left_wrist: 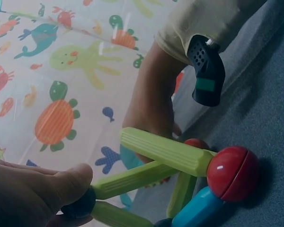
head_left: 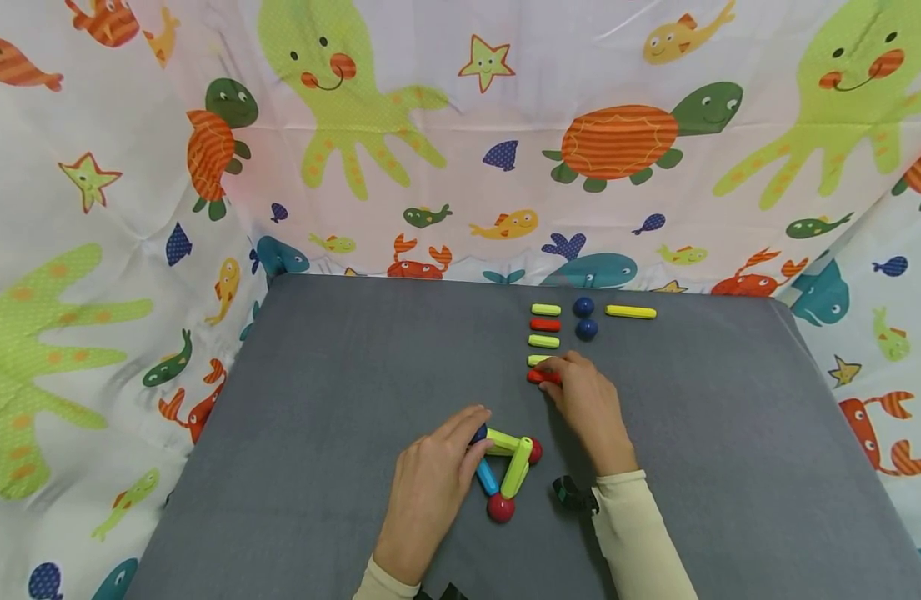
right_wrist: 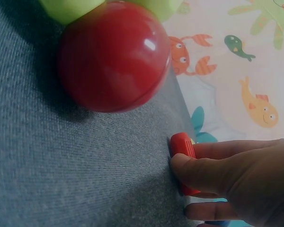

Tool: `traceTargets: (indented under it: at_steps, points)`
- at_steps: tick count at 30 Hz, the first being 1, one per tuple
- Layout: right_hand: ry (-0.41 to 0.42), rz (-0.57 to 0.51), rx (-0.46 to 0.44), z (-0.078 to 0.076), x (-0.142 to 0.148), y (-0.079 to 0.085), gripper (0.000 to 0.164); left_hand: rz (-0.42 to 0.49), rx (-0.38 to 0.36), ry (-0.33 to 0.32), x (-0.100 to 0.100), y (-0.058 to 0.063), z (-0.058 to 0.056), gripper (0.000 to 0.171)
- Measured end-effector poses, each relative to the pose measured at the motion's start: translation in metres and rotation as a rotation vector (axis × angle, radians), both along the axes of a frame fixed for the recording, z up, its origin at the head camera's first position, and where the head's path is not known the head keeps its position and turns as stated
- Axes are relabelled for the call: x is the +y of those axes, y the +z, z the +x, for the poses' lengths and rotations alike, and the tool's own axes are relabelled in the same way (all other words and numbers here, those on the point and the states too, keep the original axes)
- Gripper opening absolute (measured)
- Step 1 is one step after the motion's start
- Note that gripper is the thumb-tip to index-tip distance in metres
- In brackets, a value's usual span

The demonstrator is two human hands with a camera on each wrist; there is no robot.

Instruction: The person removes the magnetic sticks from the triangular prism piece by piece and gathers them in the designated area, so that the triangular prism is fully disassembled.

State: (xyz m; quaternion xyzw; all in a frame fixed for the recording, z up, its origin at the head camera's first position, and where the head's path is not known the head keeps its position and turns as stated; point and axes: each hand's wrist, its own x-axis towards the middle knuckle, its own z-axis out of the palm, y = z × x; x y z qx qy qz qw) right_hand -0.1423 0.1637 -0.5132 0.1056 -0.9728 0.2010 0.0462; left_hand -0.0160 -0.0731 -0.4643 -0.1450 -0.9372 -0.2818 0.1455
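Note:
My left hand grips a dark blue ball at the upper left of a small frame of sticks and balls. Lime-green sticks, a light blue stick and two red balls make up the rest of it. One lime stick slants up from the nearer red ball in the left wrist view. Farther back, my right hand pinches a short red stick between thumb and fingers, at the near end of a column of sticks. The hand partly covers it.
Beyond the right hand, the column has lime sticks and another red stick. Two dark blue balls and a longer yellow stick lie right of it. A patterned curtain borders the grey table.

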Motion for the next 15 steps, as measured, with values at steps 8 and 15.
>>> traceTargets:
  at_steps: [8,15]
  points:
    - [-0.001,-0.009,0.035,0.008,0.003,0.004,0.031,0.020,-0.024,-0.003,0.000,0.001,0.002,0.035]
    - [-0.004,-0.079,-0.011,0.035,0.007,0.036,0.034,0.010,-0.030,-0.001,0.000,-0.001,0.002,0.036]
